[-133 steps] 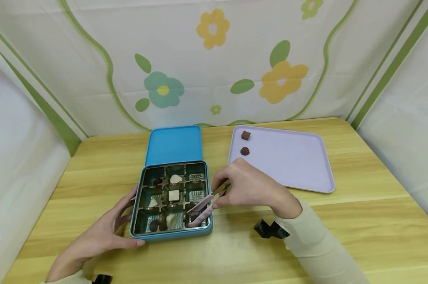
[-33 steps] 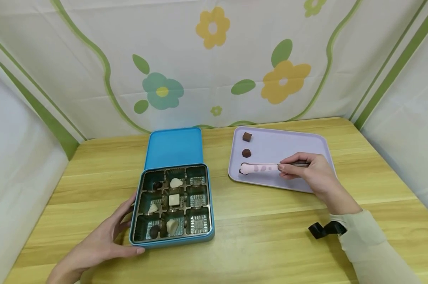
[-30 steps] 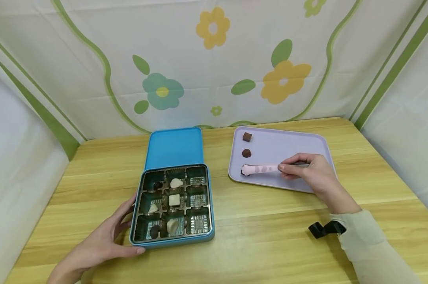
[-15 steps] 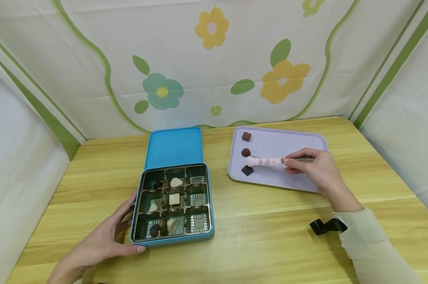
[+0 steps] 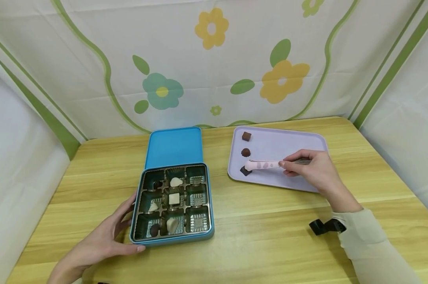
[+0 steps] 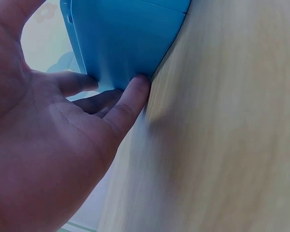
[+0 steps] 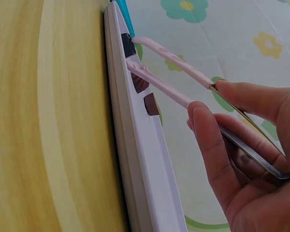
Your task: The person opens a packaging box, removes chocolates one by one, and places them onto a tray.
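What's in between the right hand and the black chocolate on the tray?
Pink tongs! The right hand holds them, and they reach over the purple tray to the black chocolate. The head view shows it.

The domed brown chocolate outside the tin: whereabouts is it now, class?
In the head view, the domed brown chocolate sits near the left edge of the lilac tray, between the square brown chocolate and the near-black chocolate.

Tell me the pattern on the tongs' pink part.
The tongs have mauve spots, clearest in head view.
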{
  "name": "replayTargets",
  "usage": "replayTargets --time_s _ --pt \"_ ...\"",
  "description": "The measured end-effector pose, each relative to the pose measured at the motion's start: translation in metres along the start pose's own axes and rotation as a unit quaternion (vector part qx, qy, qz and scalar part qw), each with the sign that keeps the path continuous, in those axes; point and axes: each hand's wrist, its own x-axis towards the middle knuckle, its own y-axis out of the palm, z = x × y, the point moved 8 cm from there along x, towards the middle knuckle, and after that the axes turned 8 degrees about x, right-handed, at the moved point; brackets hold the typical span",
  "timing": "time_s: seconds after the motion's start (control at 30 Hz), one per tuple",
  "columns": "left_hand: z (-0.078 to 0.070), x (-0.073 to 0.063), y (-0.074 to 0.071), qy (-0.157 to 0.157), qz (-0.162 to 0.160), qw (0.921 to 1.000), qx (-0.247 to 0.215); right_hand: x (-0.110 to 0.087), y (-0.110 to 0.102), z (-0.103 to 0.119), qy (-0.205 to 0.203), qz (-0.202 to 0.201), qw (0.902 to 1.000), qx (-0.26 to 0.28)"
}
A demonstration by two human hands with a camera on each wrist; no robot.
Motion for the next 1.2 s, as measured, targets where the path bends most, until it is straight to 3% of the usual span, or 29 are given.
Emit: replayTargets --time_s 0.37,0.57,0.8,1.0,1.2 --pt "0.001 -0.001 0.001 -0.001 0.003 1.0000 -0.006 -0.005 0.003 0.010 -0.026 -0.018 0.9990 0.031" --pt "-0.003 -0.001 -0.005 0.009 -0.005 0.9999 0.006 -0.009 0.039 0.036 -0.087 0.010 0.9927 0.082" --pt "-0.005 -0.001 -0.007 0.012 -0.003 0.9999 0.008 -0.011 0.081 0.063 -0.111 0.050 0.9891 0.083" --pt "-0.004 0.000 -0.003 0.009 0.002 1.0000 -0.003 -0.011 0.099 0.079 -0.122 0.069 0.9858 0.093" --pt "-0.001 0.000 0.000 0.000 0.003 1.0000 -0.003 -0.012 0.103 0.078 -0.116 0.081 0.9855 0.093"
